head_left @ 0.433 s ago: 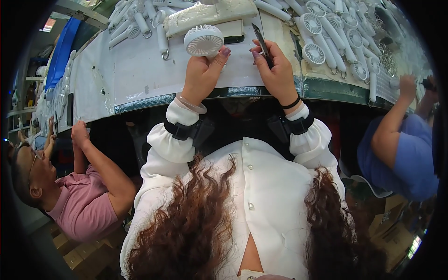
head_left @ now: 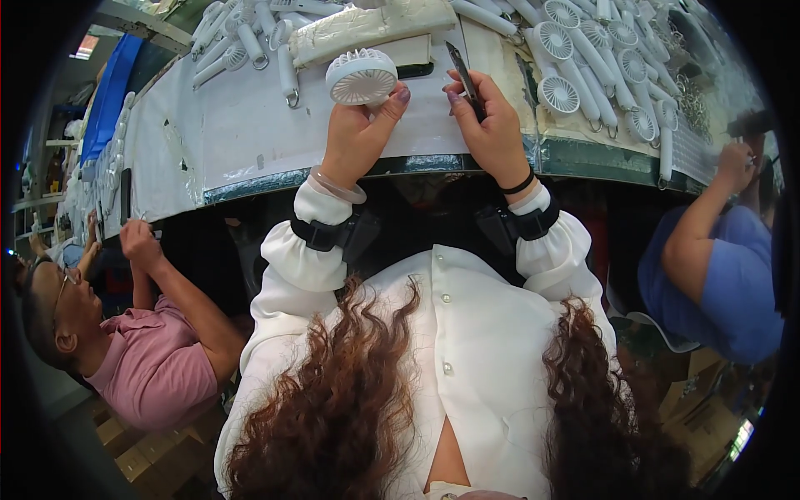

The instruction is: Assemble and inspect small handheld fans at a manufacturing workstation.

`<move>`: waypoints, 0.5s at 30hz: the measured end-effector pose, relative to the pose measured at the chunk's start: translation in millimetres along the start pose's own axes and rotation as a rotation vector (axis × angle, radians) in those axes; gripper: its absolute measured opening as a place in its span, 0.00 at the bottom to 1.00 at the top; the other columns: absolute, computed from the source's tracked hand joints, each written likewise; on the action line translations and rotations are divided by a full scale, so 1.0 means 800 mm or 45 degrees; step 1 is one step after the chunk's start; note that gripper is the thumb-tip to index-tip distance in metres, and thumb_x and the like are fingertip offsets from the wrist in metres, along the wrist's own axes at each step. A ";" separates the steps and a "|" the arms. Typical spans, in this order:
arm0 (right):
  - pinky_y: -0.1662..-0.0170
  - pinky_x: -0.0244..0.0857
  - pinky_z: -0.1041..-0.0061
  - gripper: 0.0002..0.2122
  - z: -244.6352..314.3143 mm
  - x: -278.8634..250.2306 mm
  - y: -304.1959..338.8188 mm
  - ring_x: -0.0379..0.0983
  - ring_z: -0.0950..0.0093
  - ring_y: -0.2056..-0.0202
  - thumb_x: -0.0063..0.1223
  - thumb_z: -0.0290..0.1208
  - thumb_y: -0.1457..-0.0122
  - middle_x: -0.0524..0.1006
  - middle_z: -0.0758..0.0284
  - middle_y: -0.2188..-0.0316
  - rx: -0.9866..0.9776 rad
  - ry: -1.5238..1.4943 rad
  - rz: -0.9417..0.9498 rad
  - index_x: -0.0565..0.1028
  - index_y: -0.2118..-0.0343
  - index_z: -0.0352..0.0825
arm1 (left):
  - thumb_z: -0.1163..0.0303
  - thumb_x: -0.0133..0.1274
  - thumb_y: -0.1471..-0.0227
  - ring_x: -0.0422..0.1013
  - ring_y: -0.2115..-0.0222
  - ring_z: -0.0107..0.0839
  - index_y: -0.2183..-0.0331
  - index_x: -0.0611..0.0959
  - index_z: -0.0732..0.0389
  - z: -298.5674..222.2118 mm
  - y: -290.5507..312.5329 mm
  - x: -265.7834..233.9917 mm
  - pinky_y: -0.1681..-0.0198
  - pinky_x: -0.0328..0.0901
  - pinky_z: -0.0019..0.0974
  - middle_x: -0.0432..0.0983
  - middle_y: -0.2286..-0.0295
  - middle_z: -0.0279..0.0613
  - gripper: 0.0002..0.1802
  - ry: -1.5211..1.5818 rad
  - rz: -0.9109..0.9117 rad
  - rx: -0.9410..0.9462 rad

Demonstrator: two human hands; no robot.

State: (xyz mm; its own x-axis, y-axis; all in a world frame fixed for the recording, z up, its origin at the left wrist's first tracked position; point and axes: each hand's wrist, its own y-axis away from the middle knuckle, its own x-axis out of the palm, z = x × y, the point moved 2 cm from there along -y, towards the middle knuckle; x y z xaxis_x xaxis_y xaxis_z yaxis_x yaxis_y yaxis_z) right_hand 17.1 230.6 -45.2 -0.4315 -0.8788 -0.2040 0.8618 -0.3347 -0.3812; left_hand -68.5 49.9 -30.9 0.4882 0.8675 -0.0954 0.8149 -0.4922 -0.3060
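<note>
Bending both arms, a person (head_left: 154, 367) in a pink short-sleeved shirt is well left of a white plastic handheld fan (head_left: 362, 77) with a round, slotted head. Nearer, also left of the fan, similar white fans with metal rings (head_left: 237, 56) lie on the pale-topped, dark-edged bench (head_left: 250, 133). The left hand (head_left: 358, 133) is closed around the fan just below its head, the handle mostly hidden. Beyond the fan lies a long cream-coloured block (head_left: 371, 32) in glossy wrapping. Right of the fan, past a flat black object (head_left: 415, 70), the right hand (head_left: 490, 118) grips a slim black pen-shaped tool (head_left: 465, 79), tip away from the body. Farther right of the fan come more heaped white fans (head_left: 557, 94), then a person in a blue top (head_left: 737, 275).
</note>
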 end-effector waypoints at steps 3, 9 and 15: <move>0.61 0.69 0.83 0.13 0.000 0.000 0.000 0.74 0.83 0.67 0.53 0.26 0.35 0.79 0.69 0.63 0.000 -0.002 0.007 0.73 0.48 0.31 | 0.63 0.63 0.43 0.74 0.65 0.25 0.59 0.83 0.66 -0.002 0.001 0.003 0.60 0.69 0.31 0.81 0.68 0.38 0.16 0.035 -0.014 0.021; 0.61 0.68 0.83 0.13 0.002 0.000 0.000 0.73 0.83 0.67 0.53 0.26 0.35 0.79 0.70 0.64 -0.004 -0.008 0.002 0.73 0.48 0.31 | 0.63 0.65 0.45 0.75 0.64 0.27 0.59 0.83 0.66 -0.006 0.001 0.001 0.59 0.69 0.32 0.81 0.66 0.39 0.18 -0.032 -0.001 0.043; 0.61 0.68 0.83 0.13 0.002 0.000 0.000 0.73 0.83 0.67 0.53 0.26 0.35 0.79 0.70 0.64 0.000 -0.019 0.007 0.73 0.48 0.31 | 0.61 0.68 0.49 0.73 0.57 0.30 0.59 0.83 0.66 -0.009 0.006 0.000 0.53 0.67 0.33 0.79 0.58 0.40 0.21 -0.021 0.005 -0.020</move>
State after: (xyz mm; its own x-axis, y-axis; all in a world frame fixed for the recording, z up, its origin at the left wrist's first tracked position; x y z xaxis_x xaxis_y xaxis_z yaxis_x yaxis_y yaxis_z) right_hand 18.0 230.1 -43.8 -0.4229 -0.8855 -0.1925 0.8641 -0.3301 -0.3800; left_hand -62.8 46.9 -25.6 0.4860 0.8668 -0.1120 0.8181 -0.4963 -0.2904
